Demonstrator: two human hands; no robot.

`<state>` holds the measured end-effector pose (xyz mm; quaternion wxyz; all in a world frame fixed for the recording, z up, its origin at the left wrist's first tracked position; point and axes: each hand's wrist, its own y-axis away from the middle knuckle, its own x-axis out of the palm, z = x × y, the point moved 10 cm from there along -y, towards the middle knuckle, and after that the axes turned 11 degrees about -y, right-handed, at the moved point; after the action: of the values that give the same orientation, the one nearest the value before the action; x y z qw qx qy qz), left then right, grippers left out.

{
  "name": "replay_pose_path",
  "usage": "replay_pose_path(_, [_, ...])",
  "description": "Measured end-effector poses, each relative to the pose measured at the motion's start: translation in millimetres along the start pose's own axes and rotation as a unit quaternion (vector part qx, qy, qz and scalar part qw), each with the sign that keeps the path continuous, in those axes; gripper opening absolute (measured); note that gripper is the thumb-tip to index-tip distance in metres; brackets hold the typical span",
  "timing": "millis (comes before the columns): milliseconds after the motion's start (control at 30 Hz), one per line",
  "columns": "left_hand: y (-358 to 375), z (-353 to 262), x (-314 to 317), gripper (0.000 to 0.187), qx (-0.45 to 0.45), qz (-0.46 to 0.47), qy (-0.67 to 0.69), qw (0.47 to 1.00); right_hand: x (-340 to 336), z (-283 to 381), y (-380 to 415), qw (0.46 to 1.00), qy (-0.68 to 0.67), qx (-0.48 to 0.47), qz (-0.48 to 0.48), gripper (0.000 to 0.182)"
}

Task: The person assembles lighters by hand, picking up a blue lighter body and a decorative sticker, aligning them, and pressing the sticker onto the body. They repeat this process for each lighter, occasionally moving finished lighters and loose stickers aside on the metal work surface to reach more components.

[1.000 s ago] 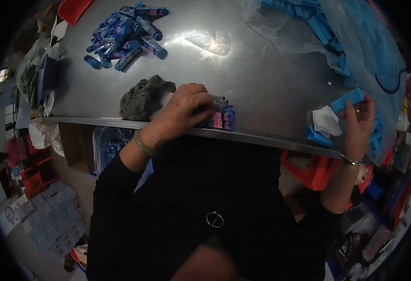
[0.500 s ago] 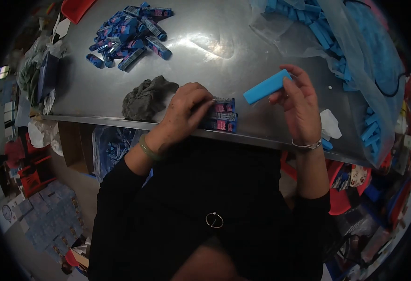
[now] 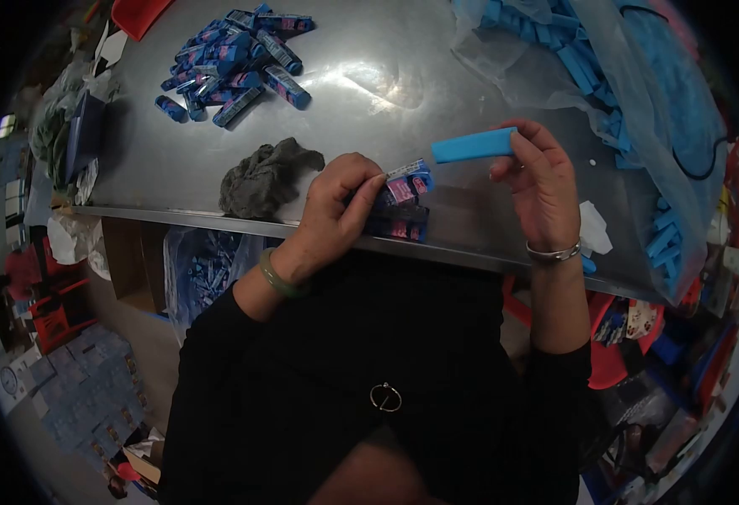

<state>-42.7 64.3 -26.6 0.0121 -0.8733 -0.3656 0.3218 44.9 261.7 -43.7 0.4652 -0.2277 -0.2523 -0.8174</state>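
My left hand (image 3: 340, 202) pinches a small blue-and-pink printed wrapper (image 3: 407, 183) between thumb and fingers. More of these printed wrappers (image 3: 405, 227) lie below it at the table's front edge, partly hidden by the hand. In my right hand (image 3: 542, 185), a plain light-blue rectangular bar (image 3: 473, 146) is gripped at its right end. The bar's free end points left, above and just right of the lifted wrapper, with a small gap between them. A crumpled grey-green cloth (image 3: 268, 177) rests beside my left hand.
A heap of wrapped bars (image 3: 234, 63) sits at the back left of the metal table (image 3: 369, 126). A clear plastic bag (image 3: 639, 109) of plain blue bars occupies the right side. White paper (image 3: 595, 227) lies by my right wrist. Below the left edge hangs a bag of small pieces (image 3: 209, 269).
My left hand has raised one printed wrapper off the others and tilted it up. The bar in my right hand has swung nearer to level, its free end rising.
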Motion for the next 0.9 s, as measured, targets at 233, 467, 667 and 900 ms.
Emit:
replay_pose_path(233, [0,-3,-2,0.008,0.007,-0.02,-0.005,1.0,0,-10,-3,0.998,-0.04,0.037,0.037,0.026])
replay_pose_path(467, [-1,-6,-3,0.007,0.009,-0.025,0.007,1.0,3,-8,-3,0.998,-0.029,0.043,0.039,0.026])
replay_pose_path(667, [1,-3,0,0.008,0.01,-0.025,0.013,1.0,17,3,3,0.993,0.113,0.006,0.031,0.025])
replay_pose_path(900, [4,8,12,0.015,-0.07,0.025,0.103,0.992,31,17,4,0.979,0.182,-0.072,0.062,0.025])
